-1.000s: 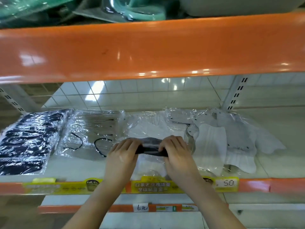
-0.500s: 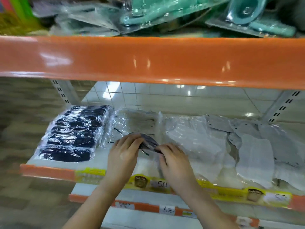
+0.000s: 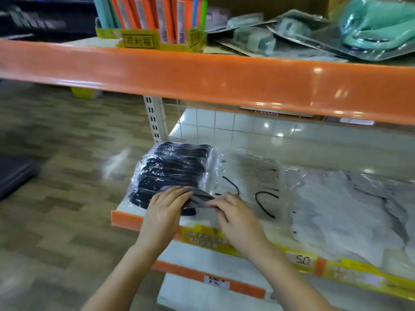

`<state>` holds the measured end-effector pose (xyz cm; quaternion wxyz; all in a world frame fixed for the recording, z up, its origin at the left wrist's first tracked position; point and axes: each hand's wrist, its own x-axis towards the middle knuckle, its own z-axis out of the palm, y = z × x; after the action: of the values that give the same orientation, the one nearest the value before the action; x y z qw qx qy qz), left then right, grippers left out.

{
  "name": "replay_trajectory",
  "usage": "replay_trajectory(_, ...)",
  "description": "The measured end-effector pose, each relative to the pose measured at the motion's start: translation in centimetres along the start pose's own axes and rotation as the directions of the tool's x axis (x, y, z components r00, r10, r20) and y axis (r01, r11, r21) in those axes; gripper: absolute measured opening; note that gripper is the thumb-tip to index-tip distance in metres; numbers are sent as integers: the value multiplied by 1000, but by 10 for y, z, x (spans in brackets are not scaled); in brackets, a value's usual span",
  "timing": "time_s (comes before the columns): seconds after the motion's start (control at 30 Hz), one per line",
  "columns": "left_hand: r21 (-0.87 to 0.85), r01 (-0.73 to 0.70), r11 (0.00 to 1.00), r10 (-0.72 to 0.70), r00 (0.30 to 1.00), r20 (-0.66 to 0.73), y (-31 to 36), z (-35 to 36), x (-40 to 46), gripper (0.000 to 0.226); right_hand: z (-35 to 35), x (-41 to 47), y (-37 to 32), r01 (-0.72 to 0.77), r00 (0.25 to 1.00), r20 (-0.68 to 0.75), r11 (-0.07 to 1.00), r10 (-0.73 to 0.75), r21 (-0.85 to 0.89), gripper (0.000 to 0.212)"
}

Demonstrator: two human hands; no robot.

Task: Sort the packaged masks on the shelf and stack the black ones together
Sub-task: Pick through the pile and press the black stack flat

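A packaged black mask is held between both hands at the shelf's left end. My left hand grips its left side and my right hand pinches its right side. It hovers over the near edge of a stack of black masks in clear wrap. To the right lie clear packets with black ear loops, then white masks and grey ones.
The orange upper shelf beam hangs low over the working shelf. Above it stand orange and green boxed items and teal packaged goods. A white upright post stands at the back left. Wood-pattern floor lies to the left.
Both hands have carried the black mask leftward from the middle of the shelf to the black stack. The view has swung left and lower with them.
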<state>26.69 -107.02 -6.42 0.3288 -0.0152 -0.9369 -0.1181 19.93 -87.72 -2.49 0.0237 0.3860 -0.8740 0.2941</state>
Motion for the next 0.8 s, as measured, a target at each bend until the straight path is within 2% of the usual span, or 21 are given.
replay_trajectory(0.17, -34, 10, 999, -10, 1000, -1, -41, -7, -19, 38, 28, 9, -25, 50, 998, -37, 998, -51, -30, 32)
replay_trajectory(0.3, 15, 41, 999, -40, 999, -34, -58, -18, -25, 36, 41, 20, -41, 65, 993, -90, 993, -74, -103, 39)
replay_trajectory(0.4, 32, 92, 995, -91, 996, -9, -69, -23, -26, 34, 48, 27, -48, 68, 991, -103, 987, -84, -148, 41)
replay_trajectory(0.57, -96, 189, 977, -180, 979, 100, -82, -19, -24, 34, 66, 35, -50, 59, 995, -69, 964, -79, -258, 36)
replay_trajectory(0.7, -100, 301, 948, -260, 919, 297, -93, -10, -25, 33, 74, 42, -47, 49, 996, 82, 959, -27, -281, 35)
replay_trajectory(0.8, -121, 335, 934, -262, 876, 406, -96, -9, -21, 36, 77, 43, -44, 5, 986, 164, 965, 40, -262, 35)
